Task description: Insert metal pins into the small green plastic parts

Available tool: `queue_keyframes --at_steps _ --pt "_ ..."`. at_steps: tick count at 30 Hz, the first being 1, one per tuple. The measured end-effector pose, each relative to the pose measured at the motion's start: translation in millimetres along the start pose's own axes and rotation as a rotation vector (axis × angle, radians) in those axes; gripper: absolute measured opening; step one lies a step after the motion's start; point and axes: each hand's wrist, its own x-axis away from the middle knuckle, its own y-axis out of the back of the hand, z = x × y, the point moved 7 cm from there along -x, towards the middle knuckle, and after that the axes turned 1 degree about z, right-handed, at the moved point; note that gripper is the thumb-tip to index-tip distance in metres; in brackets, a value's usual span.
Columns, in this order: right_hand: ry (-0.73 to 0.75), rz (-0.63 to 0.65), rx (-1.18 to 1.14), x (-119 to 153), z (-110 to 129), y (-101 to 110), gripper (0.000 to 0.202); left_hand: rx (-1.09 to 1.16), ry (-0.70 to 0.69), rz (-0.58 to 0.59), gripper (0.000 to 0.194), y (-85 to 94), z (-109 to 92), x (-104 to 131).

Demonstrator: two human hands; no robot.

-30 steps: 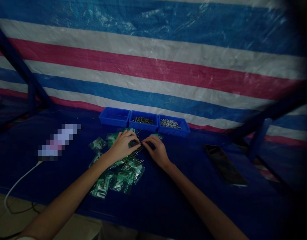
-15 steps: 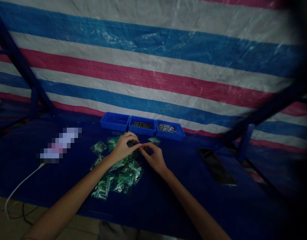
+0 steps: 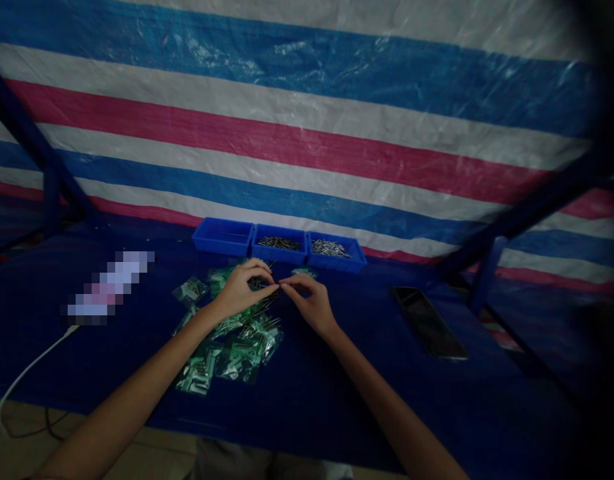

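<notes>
Now, near edge: the dark blue worktop (image 3: 337,400) fills the foreground, with both bare forearms reaching in over it.
Packets: a heap of small green packets (image 3: 227,347) lies on the worktop under and just before the left hand, some fanned out toward the near edge.
Left hand: the left hand (image 3: 241,290) hovers over the heap, fingers curled, thumb and forefinger pinched together at the tips; something small and thin seems to sit in that grip, but it is too dark to name.
Right hand: the right hand (image 3: 309,303) sits just beside it, its fingertips meeting the left hand's fingertips, grip pinched closed on the same tiny spot; what it holds cannot be told.
Left side: a white cable (image 3: 27,373) trails off the worktop edge, up to a blurred patch.
Right side: a dark phone (image 3: 429,323) lies flat, well apart from the hands.
Further back: three blue bins (image 3: 279,243) stand in a row just beyond the hands; the middle and right ones hold small metal pieces.
Backdrop: a striped tarp (image 3: 307,133) in blue, white and pink hangs behind everything.
</notes>
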Motion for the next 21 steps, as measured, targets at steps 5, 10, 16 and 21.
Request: queue_keyframes --at_steps 5,10,16,21 --pt "-0.072 0.052 -0.038 -2 -8 -2 0.017 0.013 0.026 -0.021 0.009 0.7 3 -1" --pt "-0.231 0.047 -0.253 -3 -25 -5 0.021 -0.066 0.053 0.113 0.012 -11.9 10 2" --pt "-0.303 0.099 -0.251 -21 -33 3 0.028 -0.354 0.136 0.100 0.013 -4.3 26 4" --pt "-0.205 0.023 -0.218 -51 -25 16 0.040 -0.411 0.166 0.034 0.011 4.2 32 3"
